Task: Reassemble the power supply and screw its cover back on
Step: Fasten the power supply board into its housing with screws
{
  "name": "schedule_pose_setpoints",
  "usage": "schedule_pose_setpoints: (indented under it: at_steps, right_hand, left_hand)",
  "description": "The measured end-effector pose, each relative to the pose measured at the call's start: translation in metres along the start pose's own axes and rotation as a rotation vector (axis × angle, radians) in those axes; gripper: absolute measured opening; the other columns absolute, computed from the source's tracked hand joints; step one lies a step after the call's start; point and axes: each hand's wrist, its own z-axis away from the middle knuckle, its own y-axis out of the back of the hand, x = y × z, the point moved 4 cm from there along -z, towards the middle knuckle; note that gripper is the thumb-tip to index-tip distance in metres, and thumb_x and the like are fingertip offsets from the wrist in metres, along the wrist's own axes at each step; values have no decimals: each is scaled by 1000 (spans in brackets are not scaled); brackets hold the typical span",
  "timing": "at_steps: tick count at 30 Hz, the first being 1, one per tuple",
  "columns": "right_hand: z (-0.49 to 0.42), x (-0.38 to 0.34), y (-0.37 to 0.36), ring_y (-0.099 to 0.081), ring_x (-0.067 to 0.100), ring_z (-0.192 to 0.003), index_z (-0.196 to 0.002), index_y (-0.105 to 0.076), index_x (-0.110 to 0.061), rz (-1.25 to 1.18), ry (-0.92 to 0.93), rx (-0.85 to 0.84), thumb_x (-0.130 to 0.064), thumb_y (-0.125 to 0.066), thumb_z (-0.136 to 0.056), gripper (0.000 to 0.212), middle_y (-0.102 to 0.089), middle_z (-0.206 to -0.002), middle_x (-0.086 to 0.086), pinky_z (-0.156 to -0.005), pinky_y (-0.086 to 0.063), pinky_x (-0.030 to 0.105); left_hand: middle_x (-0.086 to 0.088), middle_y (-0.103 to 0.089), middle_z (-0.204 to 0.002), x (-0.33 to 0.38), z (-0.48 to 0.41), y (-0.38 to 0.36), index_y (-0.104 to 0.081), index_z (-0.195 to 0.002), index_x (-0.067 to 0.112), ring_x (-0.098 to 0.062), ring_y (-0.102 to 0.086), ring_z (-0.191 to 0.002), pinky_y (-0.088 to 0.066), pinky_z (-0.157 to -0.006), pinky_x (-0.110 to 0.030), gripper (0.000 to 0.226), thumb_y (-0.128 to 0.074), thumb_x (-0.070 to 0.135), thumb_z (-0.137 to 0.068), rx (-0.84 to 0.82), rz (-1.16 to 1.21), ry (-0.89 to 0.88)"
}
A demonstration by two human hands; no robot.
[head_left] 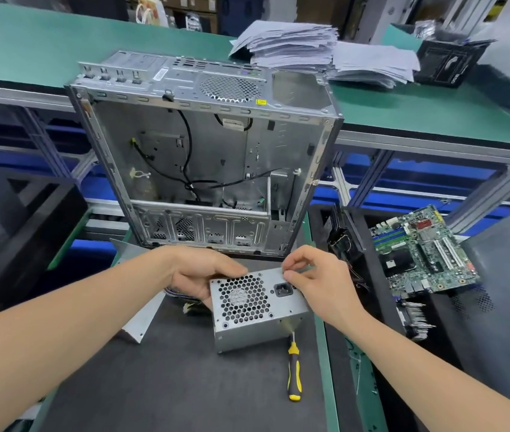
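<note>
Black wires [188, 141] inside open computer case [203, 104]. Green board [419, 251] in black bin [320, 232]. Power supply [256, 307] on dark mat [185, 385], just before case. Left hand [197, 272] gripping its left side; right hand [316, 282] pinching its top corner.

The left hand [197, 275] hides its fingers behind the power supply [256, 310] — whatever the right hand [319, 285] pinches at the top corner is too small to tell; the tip of the screwdriver [293, 372] is blurred.

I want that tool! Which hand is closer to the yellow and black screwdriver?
Right. The right hand pinches a corner of the grey metal power supply box, beyond the yellow and black screwdriver; the left hand holds the box's left side, farther off.
</note>
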Motion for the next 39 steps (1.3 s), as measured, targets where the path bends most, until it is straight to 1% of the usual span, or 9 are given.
schedule_pose_setpoints:
  at_steps: [6, 9, 12, 15, 20, 27, 30, 34, 39]
  right_hand:
    - [-3, -2, -2, -68, 3, -81, -81, -72, -29, -2, 32, 10, -5, -79, -85, 26, -72, -82, -19, -73, -51, 12]
    - [-4, -2, -1, -68, 3, -82, -82, -73, -29, -2, 30, 4, -6, -79, -85, 24, -73, -82, -15, -75, -53, 16]
    - [-5, -5, 1, -68, 0, -84, -84, -72, -31, 38, 42, 3, -10, -82, -85, 23, -73, -82, -16, -77, -51, 16]
    - [-9, -12, 2, -68, -2, -86, -87, -73, -30, 73, 68, -11, -12, -84, -83, 22, -74, -82, -18, -83, -51, 19]
    - [-11, -15, -2, -70, -1, -81, -87, -74, -28, 53, 47, -45, -9, -84, -84, 22, -74, -78, -16, -78, -55, 18]
    - [-8, -14, -4, -69, -3, -82, -85, -72, -29, 49, 54, -27, -7, -84, -83, 25, -74, -79, -16, -72, -46, 7]
    - [-10, -13, -3, -68, -4, -80, -84, -73, -28, 46, 55, -34, -6, -84, -82, 25, -74, -78, -16, -71, -46, 6]
    - [-14, -15, -2, -70, -2, -80, -87, -75, -29, 66, 65, -76, -10, -85, -83, 22, -75, -77, -17, -75, -53, 13]
    - [-19, -23, -8, -71, -4, -83, -89, -75, -29, 73, 93, -141, -14, -85, -84, 18, -76, -78, -19, -94, -55, 31]
  left_hand:
    - [-20, -57, -147, 4, 1, -3, -54, -145, 4, -37, -52, -139, -39, -115, -63, 44, -51, 26, -107, -34, -51, 4]
    - [-18, -56, -148, 7, 1, -1, -53, -145, 8, -34, -56, -134, -42, -113, -62, 44, -51, 29, -106, -12, -107, 34]
    - [-13, -66, -137, 7, -2, 0, -57, -142, 8, -28, -64, -123, -47, -110, -56, 44, -59, 28, -103, -13, -85, 22]
    - [-15, -66, -135, 5, -6, 2, -62, -138, 3, -27, -64, -119, -39, -118, -56, 41, -60, 21, -102, 8, -37, -27]
    - [-18, -62, -142, -1, -7, 5, -65, -136, 5, -34, -56, -133, -34, -121, -59, 33, -50, 11, -107, 60, 13, -60]
    - [-17, -63, -141, 0, 0, 0, -69, -130, 9, -26, -65, -118, -51, -108, -49, 33, -50, 3, -104, 51, 141, -97]
    - [-17, -62, -142, 0, 1, -1, -70, -130, 10, -25, -65, -120, -50, -110, -50, 35, -49, 3, -104, 59, 132, -99]
    - [-19, -62, -141, 0, -2, 2, -70, -129, 8, -27, -64, -121, -41, -117, -55, 32, -50, 3, -104, 89, 125, -90]
    - [-16, -68, -134, 1, -1, 2, -75, -122, 10, -26, -67, -122, -46, -113, -53, 30, -50, 4, -105, 64, 95, -96]
